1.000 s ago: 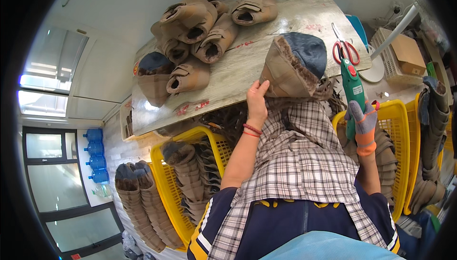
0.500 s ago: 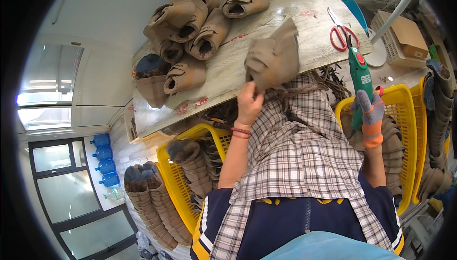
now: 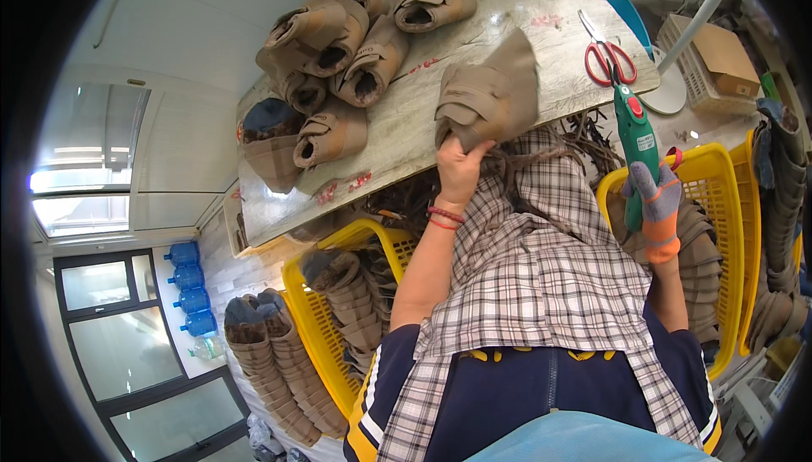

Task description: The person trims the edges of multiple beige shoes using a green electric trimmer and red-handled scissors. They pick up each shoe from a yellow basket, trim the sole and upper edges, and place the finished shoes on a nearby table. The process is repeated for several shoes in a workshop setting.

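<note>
Pale wall panels and windows fill the left side of our head view, with blue water bottles (image 3: 188,289) stacked by the glass low down. Ahead of us a marbled grey surface (image 3: 541,18) runs across the upper part of the picture.

Our left hand (image 3: 461,166) is bare, with red bands at the wrist, and it is clenched around the lower end of a tan boot (image 3: 491,94). That boot lies on the near edge of the surface, its toe pointing away from us. Our right hand (image 3: 655,204) wears a grey and orange glove and is closed around a green power tool (image 3: 634,136) with a red button, held upright just past the right corner of the surface.

A heap of more tan boots (image 3: 338,48) sits on the far left part of the surface, well apart from the one we hold. Red-handled scissors (image 3: 605,52) lie on the surface near the right edge, just above the tool.

Below the surface, yellow baskets (image 3: 723,170) stand on both sides of us, packed with stacked boot parts. A plaid cloth (image 3: 541,284) covers our lap, and a cardboard box (image 3: 727,56) rests at the far right.
</note>
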